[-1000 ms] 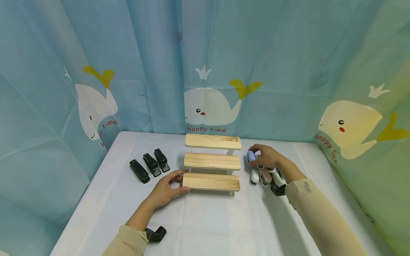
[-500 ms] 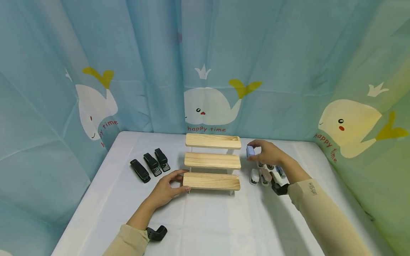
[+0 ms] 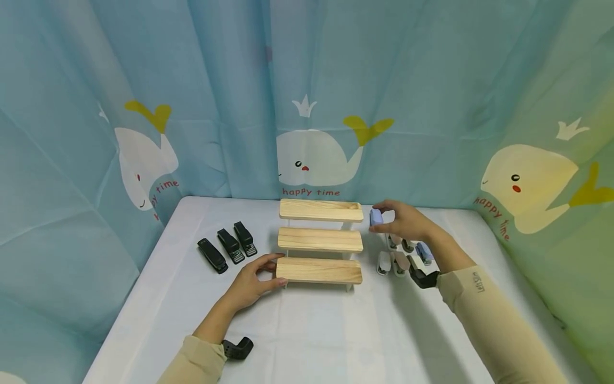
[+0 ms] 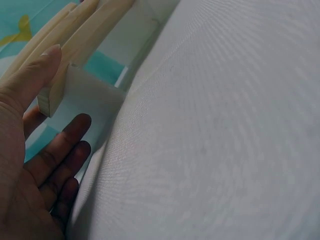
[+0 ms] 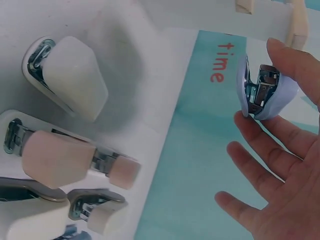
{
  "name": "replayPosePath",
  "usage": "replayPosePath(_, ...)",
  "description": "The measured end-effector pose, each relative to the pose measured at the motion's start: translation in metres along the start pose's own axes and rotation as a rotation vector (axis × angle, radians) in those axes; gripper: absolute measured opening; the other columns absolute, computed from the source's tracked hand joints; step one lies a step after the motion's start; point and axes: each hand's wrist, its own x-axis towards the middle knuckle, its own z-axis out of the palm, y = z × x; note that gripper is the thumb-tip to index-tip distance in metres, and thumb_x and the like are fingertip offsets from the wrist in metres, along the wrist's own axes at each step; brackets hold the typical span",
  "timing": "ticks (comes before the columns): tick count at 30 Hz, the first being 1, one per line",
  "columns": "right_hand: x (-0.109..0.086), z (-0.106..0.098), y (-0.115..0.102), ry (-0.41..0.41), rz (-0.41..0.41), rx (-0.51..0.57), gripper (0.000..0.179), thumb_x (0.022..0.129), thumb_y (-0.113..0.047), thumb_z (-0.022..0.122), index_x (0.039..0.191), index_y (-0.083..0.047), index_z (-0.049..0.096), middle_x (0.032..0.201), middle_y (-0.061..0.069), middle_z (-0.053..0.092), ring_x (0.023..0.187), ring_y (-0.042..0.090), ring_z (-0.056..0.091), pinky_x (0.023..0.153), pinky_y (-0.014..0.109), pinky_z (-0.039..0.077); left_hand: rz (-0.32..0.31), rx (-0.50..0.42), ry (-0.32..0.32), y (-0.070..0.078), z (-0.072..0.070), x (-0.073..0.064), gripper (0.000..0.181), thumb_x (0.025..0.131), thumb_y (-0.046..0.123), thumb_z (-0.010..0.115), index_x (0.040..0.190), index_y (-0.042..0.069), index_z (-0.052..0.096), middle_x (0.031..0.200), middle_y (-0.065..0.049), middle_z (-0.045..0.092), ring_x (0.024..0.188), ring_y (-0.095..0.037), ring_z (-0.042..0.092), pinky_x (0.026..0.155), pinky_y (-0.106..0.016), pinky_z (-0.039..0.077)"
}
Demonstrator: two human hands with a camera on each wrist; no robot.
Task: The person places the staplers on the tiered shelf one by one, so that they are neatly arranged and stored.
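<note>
A small blue stapler [image 3: 376,217] is pinched between the thumb and fingers of my right hand [image 3: 408,221], just right of the top wooden tier. In the right wrist view the metal mouth of this stapler [image 5: 260,87] shows, and the other fingers extend below it. My left hand [image 3: 249,285] grips the left end of the three-tier wooden stand [image 3: 318,271] at its lowest board. Seen from the left wrist, the thumb lies on that board [image 4: 62,85], one finger goes behind it, and the remaining fingers are loosely bent near the white support [image 4: 92,95].
Right of the stand are several small staplers, among them a white one [image 3: 384,263], a pink one [image 3: 401,263] and another blue one [image 3: 424,253]. Three black staplers [image 3: 231,246] lie in a row at the left. A whale-print curtain [image 3: 230,106] borders the white table [image 3: 307,341].
My right hand has lifted the blue stapler up and toward the back, away from the other staplers. The left hand keeps its place on the stand.
</note>
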Motion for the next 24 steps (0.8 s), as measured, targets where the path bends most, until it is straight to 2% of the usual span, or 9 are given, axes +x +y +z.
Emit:
replayPosePath(4, -0.002, -0.005, -0.004, 0.005, -0.005, 0.009, 0.074, 0.091, -0.044, 0.079, 0.147, -0.004, 0.053, 0.146, 0.023, 0.055, 0.137, 0.044, 0.049, 0.107, 0.066, 0.042, 0.007, 0.001, 0.001, 0.000, 0.000, 0.000, 0.062, 0.086, 0.037, 0.086, 0.142, 0.034, 0.060, 0.114, 0.006, 0.072, 0.119, -0.017, 0.063, 0.108, -0.049, 0.042)
replayPosePath(13, -0.004, -0.016, -0.012, 0.009, -0.031, 0.002, 0.076, 0.088, -0.053, 0.079, 0.144, -0.007, 0.056, 0.146, 0.022, 0.056, 0.137, 0.043, 0.050, 0.108, 0.066, 0.041, 0.024, -0.004, -0.005, -0.002, 0.000, 0.000, 0.061, 0.086, 0.036, 0.086, 0.142, 0.035, 0.060, 0.112, 0.006, 0.072, 0.118, -0.017, 0.064, 0.109, -0.049, 0.042)
replayPosePath(24, -0.007, -0.028, -0.029, 0.023, -0.062, -0.006, 0.071, 0.089, -0.048, 0.080, 0.143, -0.008, 0.056, 0.146, 0.021, 0.057, 0.138, 0.044, 0.050, 0.108, 0.066, 0.041, 0.021, -0.022, -0.011, 0.000, 0.000, 0.000, 0.062, 0.086, 0.034, 0.086, 0.142, 0.035, 0.060, 0.113, 0.005, 0.073, 0.118, -0.017, 0.064, 0.110, -0.049, 0.041)
